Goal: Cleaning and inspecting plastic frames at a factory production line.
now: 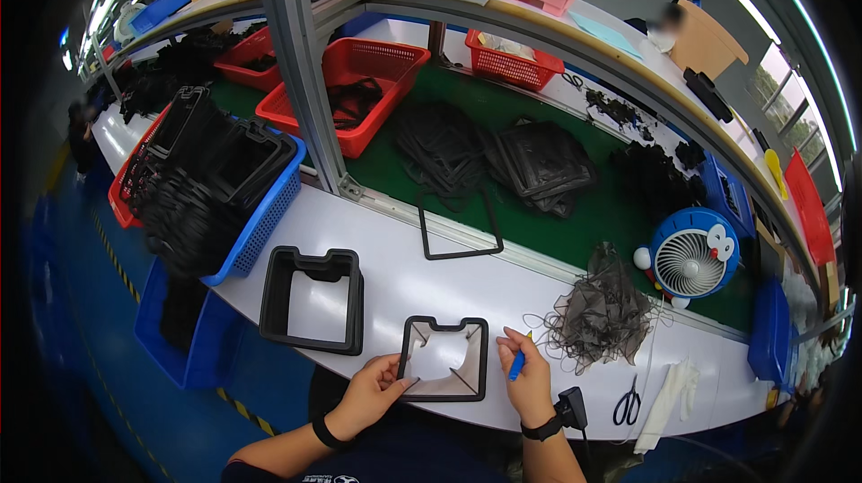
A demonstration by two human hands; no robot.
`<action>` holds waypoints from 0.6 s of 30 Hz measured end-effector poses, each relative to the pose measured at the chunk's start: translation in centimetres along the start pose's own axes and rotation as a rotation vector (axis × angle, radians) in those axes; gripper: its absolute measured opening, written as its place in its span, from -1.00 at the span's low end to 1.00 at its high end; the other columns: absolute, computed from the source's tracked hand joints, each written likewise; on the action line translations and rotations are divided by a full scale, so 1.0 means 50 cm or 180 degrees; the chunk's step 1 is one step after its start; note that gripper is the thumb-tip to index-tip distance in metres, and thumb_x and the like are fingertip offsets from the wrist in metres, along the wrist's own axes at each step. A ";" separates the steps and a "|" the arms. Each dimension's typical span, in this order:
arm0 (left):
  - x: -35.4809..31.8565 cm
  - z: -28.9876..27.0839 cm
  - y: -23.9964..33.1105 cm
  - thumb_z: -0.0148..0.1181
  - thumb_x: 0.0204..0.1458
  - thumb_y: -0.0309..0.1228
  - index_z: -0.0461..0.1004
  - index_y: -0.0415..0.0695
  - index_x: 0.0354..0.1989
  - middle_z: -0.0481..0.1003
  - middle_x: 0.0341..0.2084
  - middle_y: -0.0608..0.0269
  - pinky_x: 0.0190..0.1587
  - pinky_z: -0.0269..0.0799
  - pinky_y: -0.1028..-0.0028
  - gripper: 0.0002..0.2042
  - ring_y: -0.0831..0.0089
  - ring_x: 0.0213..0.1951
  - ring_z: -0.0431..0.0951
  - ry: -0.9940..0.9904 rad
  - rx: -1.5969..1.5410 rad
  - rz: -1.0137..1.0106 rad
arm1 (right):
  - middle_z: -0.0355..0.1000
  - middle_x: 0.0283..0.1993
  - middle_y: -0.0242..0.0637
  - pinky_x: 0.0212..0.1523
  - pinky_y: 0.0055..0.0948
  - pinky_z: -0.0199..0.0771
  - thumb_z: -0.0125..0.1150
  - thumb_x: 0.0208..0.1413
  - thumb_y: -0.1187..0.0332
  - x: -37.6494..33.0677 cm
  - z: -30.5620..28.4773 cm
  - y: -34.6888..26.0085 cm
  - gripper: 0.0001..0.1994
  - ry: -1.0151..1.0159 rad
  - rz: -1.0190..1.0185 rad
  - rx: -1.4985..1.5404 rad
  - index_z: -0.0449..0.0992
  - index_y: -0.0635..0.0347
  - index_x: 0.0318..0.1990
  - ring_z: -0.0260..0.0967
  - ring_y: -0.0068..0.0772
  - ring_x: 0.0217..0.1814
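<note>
My left hand point(370, 393) grips the lower left corner of a black rectangular frame point(483, 362), notched along its far edge. Pale, see-through material lines its inside. To the right of this frame, my right hand point(528, 382) is closed around a small blue-handled tool point(516, 364) with a yellow tip; its exact kind is unclear. Left of my hands stands a stack of similar black frames point(357, 308). A heap of dark mesh with loose threads point(600, 308) lies beyond my right hand. One more thin black frame point(462, 255) rests at the edge of the green surface.
Black-handled scissors point(627, 408) and a white cloth strip point(666, 407) lie at the right. A blue fan point(690, 257) stands farther back. At the left, a blue basket point(260, 223) overflows with black frames. A metal post point(301, 70) rises beside a red basket point(386, 97).
</note>
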State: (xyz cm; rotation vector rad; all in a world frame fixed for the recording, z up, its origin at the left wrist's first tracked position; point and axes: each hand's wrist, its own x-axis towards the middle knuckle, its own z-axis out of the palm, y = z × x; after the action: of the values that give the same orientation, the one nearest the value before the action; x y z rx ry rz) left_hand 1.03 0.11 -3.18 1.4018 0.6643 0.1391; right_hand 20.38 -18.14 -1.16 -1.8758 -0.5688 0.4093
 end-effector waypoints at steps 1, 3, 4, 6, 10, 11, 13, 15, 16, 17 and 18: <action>-0.002 0.000 -0.004 0.23 0.15 -0.59 0.36 -0.31 0.18 0.48 -0.27 0.37 -0.20 0.39 0.69 -0.59 0.72 -0.32 0.41 0.0011 0.0044 0.0072 | 0.57 -0.07 -0.18 -0.04 -0.52 0.50 0.11 0.33 0.38 0.008 0.004 -0.001 -0.69 -0.0027 -0.0034 -0.0018 0.42 0.29 0.17 0.52 -0.43 -0.04; -0.003 -0.005 -0.008 0.19 0.19 -0.54 0.34 -0.32 0.21 0.49 -0.27 0.35 -0.18 0.41 0.66 -0.59 0.70 -0.31 0.42 -0.0077 0.0114 0.0158 | 0.56 -0.04 -0.14 0.03 -0.49 0.48 0.21 0.26 0.44 0.028 0.011 -0.006 -0.65 -0.0139 0.0155 0.0022 0.42 0.30 0.16 0.51 -0.41 -0.02; -0.002 -0.009 -0.008 0.18 0.20 -0.52 0.32 -0.32 0.23 0.49 -0.26 0.35 -0.17 0.41 0.65 -0.57 0.69 -0.30 0.43 -0.0088 0.0303 0.0076 | 0.56 -0.04 -0.14 0.03 -0.49 0.48 0.21 0.26 0.44 0.040 0.012 -0.012 -0.65 -0.0158 0.0123 0.0010 0.42 0.30 0.16 0.51 -0.41 -0.02; 0.002 -0.019 -0.005 0.20 0.20 -0.49 0.30 -0.30 0.27 0.47 -0.27 0.33 -0.17 0.42 0.64 -0.54 0.66 -0.29 0.44 -0.0159 0.0193 0.0129 | 0.56 -0.04 -0.11 0.02 -0.48 0.49 0.20 0.25 0.43 0.065 0.012 -0.026 -0.65 -0.0174 0.0020 -0.0353 0.43 0.29 0.17 0.51 -0.42 -0.04; 0.012 -0.042 0.009 0.19 0.20 -0.49 0.20 -0.25 0.37 0.45 -0.27 0.32 -0.18 0.43 0.63 -0.44 0.62 -0.28 0.46 -0.0707 -0.0053 -0.0024 | 0.56 -0.03 -0.10 0.01 -0.47 0.50 0.16 0.28 0.43 0.110 0.014 -0.062 -0.63 -0.0381 -0.0205 -0.0490 0.40 0.26 0.21 0.50 -0.43 -0.05; 0.009 -0.046 0.012 0.17 0.20 -0.50 0.16 -0.20 0.40 0.44 -0.26 0.31 -0.16 0.44 0.62 -0.42 0.61 -0.27 0.47 -0.0849 -0.0204 -0.0129 | 0.56 -0.03 -0.11 -0.01 -0.47 0.50 0.13 0.30 0.43 0.115 0.016 -0.068 -0.62 -0.0432 -0.0169 -0.0398 0.37 0.24 0.24 0.50 -0.43 -0.06; 0.010 -0.054 0.018 0.16 0.21 -0.51 0.07 -0.16 0.45 0.43 -0.24 0.31 -0.13 0.44 0.61 -0.37 0.62 -0.26 0.46 -0.1021 -0.0262 -0.0224 | 0.56 -0.05 -0.17 -0.05 -0.47 0.50 0.07 0.34 0.41 0.117 0.028 -0.076 -0.59 -0.0460 -0.0249 -0.0190 0.31 0.20 0.31 0.50 -0.45 -0.09; 0.009 -0.056 0.020 0.16 0.22 -0.52 0.03 -0.17 0.47 0.42 -0.23 0.33 -0.12 0.43 0.62 -0.35 0.64 -0.25 0.45 -0.1051 -0.0263 -0.0243 | 0.56 -0.07 -0.18 -0.06 -0.48 0.49 0.06 0.34 0.41 0.113 0.043 -0.074 -0.59 -0.0467 -0.0213 -0.0367 0.31 0.20 0.31 0.50 -0.46 -0.10; 0.006 -0.055 0.020 0.16 0.22 -0.51 0.00 -0.16 0.47 0.41 -0.23 0.31 -0.12 0.44 0.61 -0.33 0.63 -0.26 0.45 -0.0987 -0.0113 -0.0182 | 0.56 -0.09 -0.18 -0.07 -0.48 0.49 0.06 0.34 0.41 0.110 0.051 -0.070 -0.60 -0.0460 -0.0257 -0.0504 0.32 0.20 0.30 0.50 -0.47 -0.10; 0.005 -0.054 0.020 0.16 0.23 -0.51 -0.02 -0.15 0.48 0.41 -0.22 0.29 -0.11 0.45 0.60 -0.32 0.61 -0.26 0.46 -0.0947 0.0123 -0.0160 | 0.56 -0.11 -0.17 -0.04 -0.49 0.48 0.07 0.34 0.42 0.101 0.049 -0.065 -0.61 -0.0489 -0.0214 -0.0611 0.34 0.20 0.29 0.49 -0.47 -0.09; 0.003 -0.051 0.019 0.16 0.23 -0.51 -0.02 -0.15 0.48 0.41 -0.22 0.29 -0.11 0.45 0.60 -0.32 0.61 -0.26 0.46 -0.0926 0.0029 -0.0149 | 0.56 -0.11 -0.17 -0.04 -0.49 0.48 0.07 0.34 0.42 0.094 0.050 -0.058 -0.61 -0.0507 -0.0163 -0.0572 0.34 0.20 0.29 0.49 -0.47 -0.09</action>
State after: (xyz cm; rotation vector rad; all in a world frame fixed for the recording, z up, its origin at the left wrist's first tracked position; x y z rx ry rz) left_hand 0.13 2.58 -2.40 1.3802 0.4558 -0.1039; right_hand 22.39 -12.70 0.61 -2.0066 -0.7809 0.4902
